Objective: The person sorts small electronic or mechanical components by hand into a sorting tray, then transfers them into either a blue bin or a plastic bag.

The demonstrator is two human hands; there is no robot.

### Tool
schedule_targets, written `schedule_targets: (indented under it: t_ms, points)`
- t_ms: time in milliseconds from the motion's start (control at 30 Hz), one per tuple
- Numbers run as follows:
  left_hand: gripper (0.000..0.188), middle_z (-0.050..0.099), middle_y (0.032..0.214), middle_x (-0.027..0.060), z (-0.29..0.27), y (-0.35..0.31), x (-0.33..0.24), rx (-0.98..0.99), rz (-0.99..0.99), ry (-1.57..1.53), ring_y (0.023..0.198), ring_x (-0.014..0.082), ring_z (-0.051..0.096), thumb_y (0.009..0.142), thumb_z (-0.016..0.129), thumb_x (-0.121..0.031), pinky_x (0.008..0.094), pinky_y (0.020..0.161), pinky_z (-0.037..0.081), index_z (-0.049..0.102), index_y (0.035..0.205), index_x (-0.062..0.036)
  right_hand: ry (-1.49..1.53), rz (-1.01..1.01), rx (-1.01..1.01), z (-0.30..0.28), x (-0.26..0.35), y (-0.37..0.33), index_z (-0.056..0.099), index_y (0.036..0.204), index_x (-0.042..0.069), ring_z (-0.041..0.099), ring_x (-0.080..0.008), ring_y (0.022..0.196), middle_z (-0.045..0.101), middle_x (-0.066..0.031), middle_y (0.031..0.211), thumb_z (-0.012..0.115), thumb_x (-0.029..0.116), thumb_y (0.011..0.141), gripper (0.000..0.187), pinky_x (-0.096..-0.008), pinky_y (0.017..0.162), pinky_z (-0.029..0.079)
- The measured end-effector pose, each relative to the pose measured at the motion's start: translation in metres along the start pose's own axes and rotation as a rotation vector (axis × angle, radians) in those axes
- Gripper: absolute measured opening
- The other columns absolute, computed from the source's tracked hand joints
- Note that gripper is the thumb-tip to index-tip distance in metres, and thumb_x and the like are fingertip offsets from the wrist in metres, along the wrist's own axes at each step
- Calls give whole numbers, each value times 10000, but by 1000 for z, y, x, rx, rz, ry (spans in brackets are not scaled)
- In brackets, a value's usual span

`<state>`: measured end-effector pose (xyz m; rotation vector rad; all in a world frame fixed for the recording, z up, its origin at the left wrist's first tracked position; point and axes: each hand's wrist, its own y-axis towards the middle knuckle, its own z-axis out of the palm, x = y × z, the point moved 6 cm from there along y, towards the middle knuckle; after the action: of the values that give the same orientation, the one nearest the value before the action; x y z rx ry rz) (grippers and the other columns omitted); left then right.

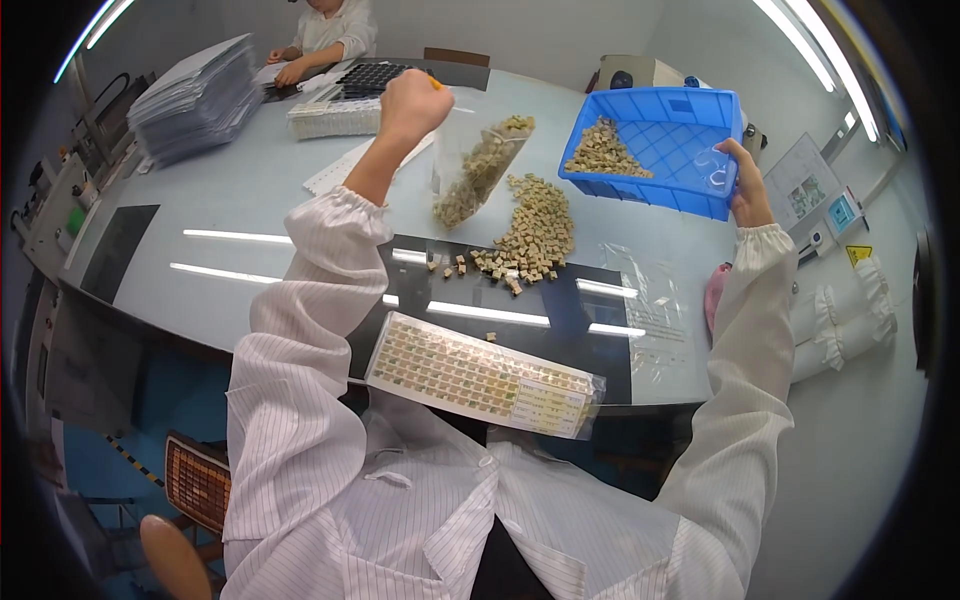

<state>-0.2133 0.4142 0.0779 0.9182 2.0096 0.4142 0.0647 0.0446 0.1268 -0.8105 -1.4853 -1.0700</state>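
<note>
My left hand (415, 108) is raised over the far part of the table, closed in a fist. A small orange-yellow bit shows at its top; the rest is hidden in the fingers. Just right of this fist, a clear plastic bag (485, 172) of small beige blocks stands tilted; whether the fist touches it I cannot tell. My right hand (748, 185) grips the right end of a blue plastic basket (655, 190), tipped toward me. Beige blocks (607, 150) lie heaped in its left side. Between bag and basket, a loose pile of the same blocks (535, 230) spreads on the table.
A sheet of block rows in clear plastic (480, 375) lies at the near edge. A flat clear bag (645, 300) is right of the pile. Stacked clear-wrapped sheets (195, 100) stand far left; a person in white (335, 35) sits behind, near a black grid tray (375, 80).
</note>
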Motion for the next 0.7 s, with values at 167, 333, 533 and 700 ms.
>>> schedule_targets:
  t_ms: [167,333,533,700]
  points:
    - [203,636,761,244,10,-16,35,91,-147,-22,786,378,628,664,563,-162,408,751,487,652,678,21,64,47,77,5,1,0,596,877,38,537,-116,684,554,-27,810,693,225,692,280,-237,615,451]
    - [226,624,567,119,0,-5,18,36,-64,71,611,243,647,699,566,-223,337,675,500,689,699,-34,111,20,93,21,3,-10,596,888,43,542,-118,692,555,-29,813,699,228,685,294,-236,629,458]
    - [231,631,627,157,-19,10,-16,0,17,103,658,277,643,683,580,-211,353,680,500,686,738,-13,84,42,104,14,8,-2,600,882,91,591,-119,688,607,-17,798,671,218,732,210,-247,646,503]
    - [217,656,838,216,-4,11,-54,117,32,123,842,362,639,650,606,-136,392,757,514,669,798,11,58,7,89,7,6,9,603,919,47,535,-138,764,545,-37,877,674,248,701,304,-258,676,468]
